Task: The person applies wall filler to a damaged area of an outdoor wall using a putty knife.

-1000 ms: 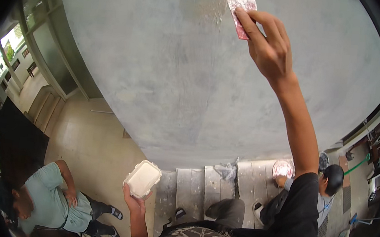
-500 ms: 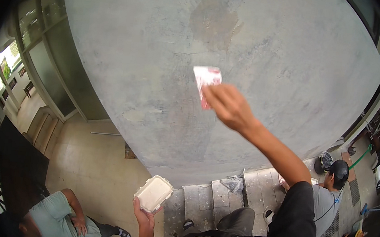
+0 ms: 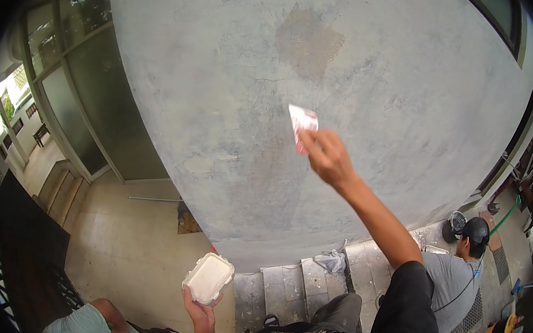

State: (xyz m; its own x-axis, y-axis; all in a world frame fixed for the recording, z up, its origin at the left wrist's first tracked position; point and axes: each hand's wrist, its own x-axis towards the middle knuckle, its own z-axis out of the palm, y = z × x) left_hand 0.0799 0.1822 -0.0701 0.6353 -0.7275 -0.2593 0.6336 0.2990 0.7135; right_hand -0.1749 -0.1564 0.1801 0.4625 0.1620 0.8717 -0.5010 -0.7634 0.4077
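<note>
My right hand [image 3: 328,159] is sitting lower on the grey wall [image 3: 222,98] than 1 second ago, when it was reaching up near the top edge of the view; since half a second ago it is staying at about the same height. My left hand [image 3: 200,308] is keeping the white tray [image 3: 208,278] at the same low spot.

My right grip is pinching the small white and red scraper [image 3: 301,126], fingers pressed together on its lower end, with the blade lying flat against the wall just above my knuckles. My left grip is cupping the tray from beneath, fingers curled up round its near edge, the tray tilting a little.

Around my right grip the wall is running wide and bare on every side, with a darker patch [image 3: 309,42] well above the scraper. Far below, the wall is ending at the concrete steps [image 3: 306,286], where a crumpled rag [image 3: 333,261] is lying. To the lower right of my right arm a person in a grey shirt [image 3: 454,281] is crouching; below my left grip another person [image 3: 94,326] is sitting on the tiled floor [image 3: 124,249].
</note>
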